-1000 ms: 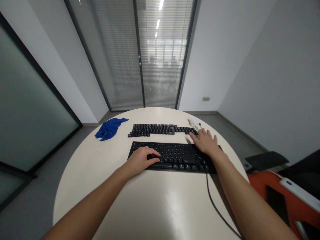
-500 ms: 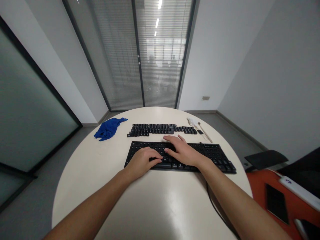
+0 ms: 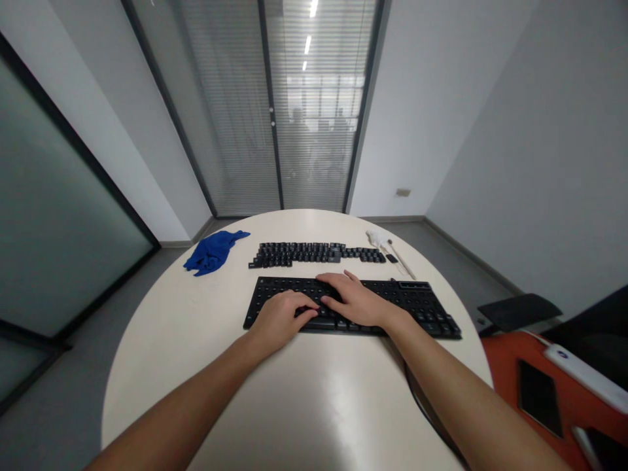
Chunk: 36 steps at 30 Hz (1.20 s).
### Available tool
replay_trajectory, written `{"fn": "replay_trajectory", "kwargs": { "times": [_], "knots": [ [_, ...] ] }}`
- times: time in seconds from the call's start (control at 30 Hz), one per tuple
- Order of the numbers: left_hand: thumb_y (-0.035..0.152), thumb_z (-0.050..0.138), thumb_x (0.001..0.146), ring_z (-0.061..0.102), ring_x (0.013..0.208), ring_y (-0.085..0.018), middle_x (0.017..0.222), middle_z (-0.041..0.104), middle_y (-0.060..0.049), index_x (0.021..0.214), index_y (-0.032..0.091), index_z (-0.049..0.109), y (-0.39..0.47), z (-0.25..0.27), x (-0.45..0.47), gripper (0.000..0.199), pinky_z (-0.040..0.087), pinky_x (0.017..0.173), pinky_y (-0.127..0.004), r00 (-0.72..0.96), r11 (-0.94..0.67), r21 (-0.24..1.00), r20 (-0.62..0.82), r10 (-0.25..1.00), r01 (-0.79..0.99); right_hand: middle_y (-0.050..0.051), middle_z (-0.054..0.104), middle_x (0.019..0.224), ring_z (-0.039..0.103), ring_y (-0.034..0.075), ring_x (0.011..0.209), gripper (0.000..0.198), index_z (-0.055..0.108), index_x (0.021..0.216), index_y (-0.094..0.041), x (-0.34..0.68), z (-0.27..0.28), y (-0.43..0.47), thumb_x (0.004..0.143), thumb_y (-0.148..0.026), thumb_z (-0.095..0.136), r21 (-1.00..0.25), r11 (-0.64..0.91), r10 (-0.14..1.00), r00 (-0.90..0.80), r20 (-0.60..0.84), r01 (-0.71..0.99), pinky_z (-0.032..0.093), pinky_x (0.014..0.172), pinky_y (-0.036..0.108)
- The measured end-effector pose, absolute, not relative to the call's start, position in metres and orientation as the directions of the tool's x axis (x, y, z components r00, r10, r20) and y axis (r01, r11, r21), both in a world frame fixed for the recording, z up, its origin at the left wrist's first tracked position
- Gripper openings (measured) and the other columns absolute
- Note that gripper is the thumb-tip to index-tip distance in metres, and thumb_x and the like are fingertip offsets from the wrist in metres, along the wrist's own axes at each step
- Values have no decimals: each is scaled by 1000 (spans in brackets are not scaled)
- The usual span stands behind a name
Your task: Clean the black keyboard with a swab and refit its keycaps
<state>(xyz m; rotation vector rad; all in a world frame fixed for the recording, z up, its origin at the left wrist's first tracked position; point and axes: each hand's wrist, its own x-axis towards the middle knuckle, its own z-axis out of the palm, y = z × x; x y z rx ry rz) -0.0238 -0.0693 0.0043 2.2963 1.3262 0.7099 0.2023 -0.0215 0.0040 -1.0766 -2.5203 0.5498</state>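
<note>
A black keyboard [image 3: 417, 301] lies on the round table, many of its key positions bare and some keycaps still on it. My left hand [image 3: 279, 317] rests over its left half, thumb and forefinger brought together low at the keys. Whatever is between those fingertips is too small to make out. On the middle of the keyboard lies my right hand [image 3: 356, 301], its fingers spread and holding nothing. Just beyond, loose black keycaps [image 3: 314, 252] stand in rows on the tabletop.
A crumpled blue cloth [image 3: 213, 252] lies at the far left of the pale table [image 3: 161, 353]. To the far right are white cotton swabs [image 3: 377, 239], a small brush [image 3: 402, 258] and a black piece [image 3: 391, 258]. A phone [image 3: 540, 396] rests on an orange seat [image 3: 505, 366].
My right hand has shifted slightly toward me, its fingers coming down from beyond the keyboard's back edge onto it. My left hand has stayed almost in place.
</note>
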Motion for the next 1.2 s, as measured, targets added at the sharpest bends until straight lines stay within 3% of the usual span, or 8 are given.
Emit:
{"fn": "replay_trajectory", "kwargs": {
  "times": [0.23,0.43,0.63,1.2],
  "knots": [
    [23,72,88,71,87,-21,96,78,-2,100,23,78,-67,3,-26,14,53,84,-33,357,-375,678,174,918,632,13,55,149,48,30,140,47,47,144,-25,203,3,-21,99,-39,51,-470,636,741,-654,152,611,19,120,67],
    [20,67,92,70,100,-23,105,78,-3,96,22,78,-69,6,-24,12,52,93,-35,445,-489,597,234,864,636,13,56,148,49,31,139,48,49,144,-25,202,2,-21,99,-39,52,-470,640,740,-652,165,608,20,120,67],
    [21,67,93,70,100,-23,106,78,-2,98,23,78,-70,7,-24,12,52,92,-35,443,-498,548,241,864,672,13,56,148,48,31,140,48,49,144,-25,202,2,-21,99,-41,51,-467,640,741,-651,165,610,21,120,67],
    [19,63,94,70,101,-21,107,77,-1,100,25,78,-69,6,-28,17,52,94,-34,483,-535,554,254,838,638,13,56,148,49,31,140,50,49,143,-25,202,1,-22,97,-43,55,-465,635,746,-646,161,617,20,120,67]
  ]
}}
